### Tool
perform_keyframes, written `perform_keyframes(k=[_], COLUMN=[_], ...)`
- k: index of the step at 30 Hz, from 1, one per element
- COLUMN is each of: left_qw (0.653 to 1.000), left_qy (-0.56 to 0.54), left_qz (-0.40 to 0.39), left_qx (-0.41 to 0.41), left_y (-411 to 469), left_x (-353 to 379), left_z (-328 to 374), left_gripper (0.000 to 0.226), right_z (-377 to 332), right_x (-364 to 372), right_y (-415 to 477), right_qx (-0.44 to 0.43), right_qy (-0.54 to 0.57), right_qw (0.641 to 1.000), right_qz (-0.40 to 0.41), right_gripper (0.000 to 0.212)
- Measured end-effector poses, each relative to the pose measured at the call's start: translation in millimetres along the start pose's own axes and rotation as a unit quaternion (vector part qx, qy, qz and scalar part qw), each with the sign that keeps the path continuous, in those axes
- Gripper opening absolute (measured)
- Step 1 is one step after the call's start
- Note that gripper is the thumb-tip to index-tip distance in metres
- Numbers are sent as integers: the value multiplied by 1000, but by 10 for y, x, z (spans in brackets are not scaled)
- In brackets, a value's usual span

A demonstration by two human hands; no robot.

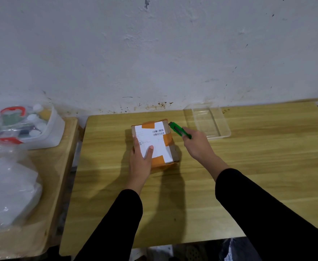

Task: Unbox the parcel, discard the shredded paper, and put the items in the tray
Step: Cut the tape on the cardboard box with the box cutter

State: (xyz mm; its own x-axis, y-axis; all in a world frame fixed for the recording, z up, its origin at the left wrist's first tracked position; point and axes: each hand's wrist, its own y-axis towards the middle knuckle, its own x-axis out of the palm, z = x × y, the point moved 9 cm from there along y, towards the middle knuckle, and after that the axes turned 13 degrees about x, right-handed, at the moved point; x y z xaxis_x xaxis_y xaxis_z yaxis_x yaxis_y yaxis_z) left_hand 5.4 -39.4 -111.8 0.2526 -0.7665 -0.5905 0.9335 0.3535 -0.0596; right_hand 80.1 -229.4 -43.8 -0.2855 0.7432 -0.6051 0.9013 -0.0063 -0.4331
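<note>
The left hand [142,159] lies flat, fingers spread, on the white label of the cardboard parcel [155,143], mid-table toward the far edge. The right hand [196,145] is wrapped around a green plastic box cutter [179,129], its tip at the parcel's far right corner. A clear rectangular plastic tray [208,122] sits by the far edge of the wooden table [248,166].

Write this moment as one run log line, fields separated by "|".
left hand steadies parcel | right hand holds cutter at far corner | parcel taped | tray empty
</note>
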Motion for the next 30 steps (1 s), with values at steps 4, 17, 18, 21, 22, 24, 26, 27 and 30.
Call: perform_keyframes(k=[4,17,18,21,22,24,26,27,30], left_qw=[1000,1000,1000,1000,1000,1000,1000,1000,1000], left_qy=[-9,9,9,2,-2,-7,-9,-11,-20], left_qz=[0,-2,-2,-5,-5,-4,-3,-3,-3], left_qx=[1,-2,-1,0,0,1,3,5,10], left_y=[6,-1,-1,-7,-7,-6,-5,-6,-1], left_x=[-1,4,4,10,10,8,6,4,9], left_z=[-16,-8,-6,-3,-2,-4,1,8,12], left_gripper=[72,70,70,70,70,71,71,71,70], right_z=[22,70,59,14,-4,-40,-68,-78,-97], right_x=[-15,-3,-1,4,5,9,13,15,25], right_y=[-27,-22,-7,43,57,74,90,100,149], right_qx=[11,17,17,18,19,18,15,14,11], right_qy=[54,81,80,76,77,77,68,62,38], right_qw=[998,997,997,997,997,997,998,998,999], right_qz=[-8,-7,-5,-5,-6,-7,-6,-5,-2], right_gripper=[34,32,30,30,30,31,30,30,30])
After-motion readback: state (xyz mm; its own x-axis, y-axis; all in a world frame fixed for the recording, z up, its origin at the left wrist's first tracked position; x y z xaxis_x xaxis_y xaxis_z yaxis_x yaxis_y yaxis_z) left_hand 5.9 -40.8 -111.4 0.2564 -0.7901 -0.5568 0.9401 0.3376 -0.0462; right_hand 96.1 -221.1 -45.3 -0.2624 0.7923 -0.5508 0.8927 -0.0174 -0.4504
